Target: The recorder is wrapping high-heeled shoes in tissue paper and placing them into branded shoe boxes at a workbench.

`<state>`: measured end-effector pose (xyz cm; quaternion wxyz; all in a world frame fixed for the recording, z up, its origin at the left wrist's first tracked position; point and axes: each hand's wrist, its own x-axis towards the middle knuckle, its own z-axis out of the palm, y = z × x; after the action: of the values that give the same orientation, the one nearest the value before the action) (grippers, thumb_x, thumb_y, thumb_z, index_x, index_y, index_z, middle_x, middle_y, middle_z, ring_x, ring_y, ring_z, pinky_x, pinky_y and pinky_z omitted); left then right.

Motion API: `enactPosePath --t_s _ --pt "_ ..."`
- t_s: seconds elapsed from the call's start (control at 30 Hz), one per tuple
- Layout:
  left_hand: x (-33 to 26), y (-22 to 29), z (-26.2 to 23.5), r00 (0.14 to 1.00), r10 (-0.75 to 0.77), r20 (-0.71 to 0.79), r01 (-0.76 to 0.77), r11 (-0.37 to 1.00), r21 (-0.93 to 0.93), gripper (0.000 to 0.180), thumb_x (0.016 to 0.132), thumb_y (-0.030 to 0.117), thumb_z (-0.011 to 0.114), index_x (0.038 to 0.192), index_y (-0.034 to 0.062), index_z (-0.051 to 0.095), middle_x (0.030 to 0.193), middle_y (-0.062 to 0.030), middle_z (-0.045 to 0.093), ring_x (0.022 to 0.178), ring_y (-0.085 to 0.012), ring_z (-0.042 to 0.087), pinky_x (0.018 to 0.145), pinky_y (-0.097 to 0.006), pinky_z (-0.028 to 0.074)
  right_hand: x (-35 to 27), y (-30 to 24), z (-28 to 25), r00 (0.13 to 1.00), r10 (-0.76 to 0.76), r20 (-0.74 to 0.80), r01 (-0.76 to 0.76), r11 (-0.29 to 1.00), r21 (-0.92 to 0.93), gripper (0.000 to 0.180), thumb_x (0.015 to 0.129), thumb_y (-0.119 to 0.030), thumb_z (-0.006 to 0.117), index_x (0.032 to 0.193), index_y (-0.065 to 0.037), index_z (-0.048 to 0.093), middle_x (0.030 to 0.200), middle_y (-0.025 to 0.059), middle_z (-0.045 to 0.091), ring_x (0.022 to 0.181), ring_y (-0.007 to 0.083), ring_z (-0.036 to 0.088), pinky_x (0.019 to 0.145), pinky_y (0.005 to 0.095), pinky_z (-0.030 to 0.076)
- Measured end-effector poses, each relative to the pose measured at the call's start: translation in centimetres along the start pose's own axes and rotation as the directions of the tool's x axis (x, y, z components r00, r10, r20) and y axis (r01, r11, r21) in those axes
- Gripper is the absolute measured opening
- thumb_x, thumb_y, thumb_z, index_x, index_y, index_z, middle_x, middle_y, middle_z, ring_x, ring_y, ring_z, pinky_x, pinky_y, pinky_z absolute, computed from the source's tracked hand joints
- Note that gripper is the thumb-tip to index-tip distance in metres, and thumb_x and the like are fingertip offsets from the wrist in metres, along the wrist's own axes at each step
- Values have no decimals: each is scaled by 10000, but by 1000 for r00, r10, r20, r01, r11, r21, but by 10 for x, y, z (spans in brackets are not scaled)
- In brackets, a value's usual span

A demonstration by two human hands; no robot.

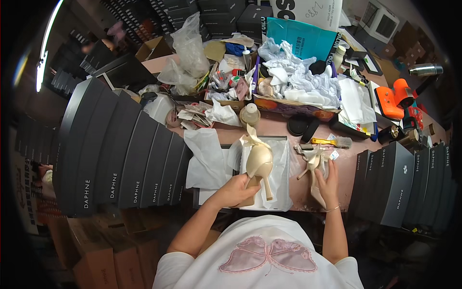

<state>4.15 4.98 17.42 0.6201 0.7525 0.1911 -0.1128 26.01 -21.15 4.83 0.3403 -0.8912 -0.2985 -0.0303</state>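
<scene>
— Where is the first cream heeled shoe [260, 161] held?
— It is held in the left hand [236, 191], whose fingers are closed around its front part. It is raised over an open box [262, 209] in which white paper [281, 168] is spread, and its heel is pointed toward the near side.
— And the second cream heeled shoe [315, 162]?
— That one is touched by the right hand [328, 183], just right of the open box. The thumb is parted from the fingers; whether the shoe is pinched between them cannot be told.
— What is set around them?
— A yellow-handled brush [331, 141] is laid just beyond the second shoe on the pinkish table [300, 193]. Dark boxes [115, 149] are lined up at the left, and others at the right.
</scene>
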Motion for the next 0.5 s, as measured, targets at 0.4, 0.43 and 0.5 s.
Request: enactPosePath --t_s 0.4,0.43,0.5 --pt "-51 -74 -34 548 11 -836 -309 932 -190 566 924 287 583 1373 9 379 1336 -177 461 1191 -264 486 1002 -382 391 -1 -148 1 684 -23 729 -728 44 684 551 819 -265 656 1221 28 419 1024 133 605 858 235 649 703 400 582" --pt "-52 -84 -31 710 -176 -682 -422 669 -612 524 969 314 527 1371 13 379 1311 -158 490 1165 -224 510 964 -375 429 -2 -149 2 669 -38 742 -742 23 670 546 819 -260 657 1213 34 419 1021 141 602 859 241 650 712 404 584" --pt "-55 -85 -17 783 -220 -582 -386 562 -732 480 976 325 510 1329 13 421 1206 -139 572 1084 -199 567 889 -345 480 -4 -150 6 640 -64 766 -768 -20 640 538 820 -250 661 1198 46 420 1015 156 596 860 254 652 729 412 588"
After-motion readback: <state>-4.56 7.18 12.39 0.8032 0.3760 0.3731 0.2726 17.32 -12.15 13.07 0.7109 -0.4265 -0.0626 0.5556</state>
